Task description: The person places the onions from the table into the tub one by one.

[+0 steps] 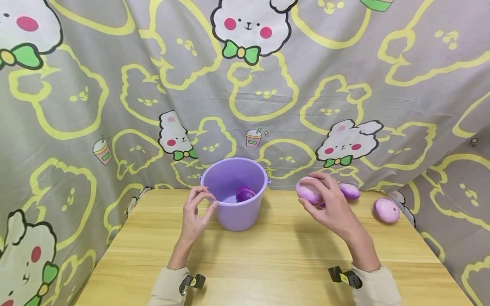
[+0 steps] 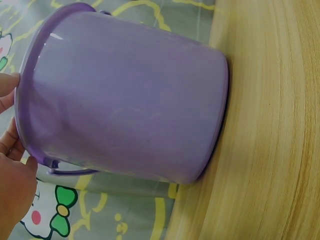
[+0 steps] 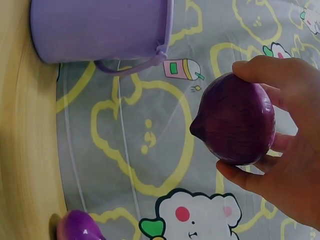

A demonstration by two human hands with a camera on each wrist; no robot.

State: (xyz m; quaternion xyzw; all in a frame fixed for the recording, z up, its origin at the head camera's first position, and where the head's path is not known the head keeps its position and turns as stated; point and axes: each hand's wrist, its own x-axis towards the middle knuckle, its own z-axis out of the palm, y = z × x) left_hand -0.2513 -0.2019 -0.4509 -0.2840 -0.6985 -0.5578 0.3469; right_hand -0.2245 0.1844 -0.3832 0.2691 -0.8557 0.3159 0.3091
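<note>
A purple bucket (image 1: 240,217) stands upright on the table, its handle hanging down the far side. My left hand (image 1: 196,212) is at the bucket's near-left rim, thumb and fingertips pinching the edge; the left wrist view shows those fingertips (image 2: 9,142) against the rim. Inside the bucket lies one dark purple onion (image 1: 245,194). Right of the bucket, my right hand (image 1: 330,204) grips another onion (image 3: 235,120) between thumb and fingers, raised above the table. Its pointed tip faces down toward the tabletop.
On the right of the wooden table (image 1: 252,267), a pale purple onion (image 1: 386,211) lies near the edge. Another onion (image 1: 351,191) sits partly behind my right hand. A patterned grey curtain (image 1: 268,97) hangs right behind the table and along both sides.
</note>
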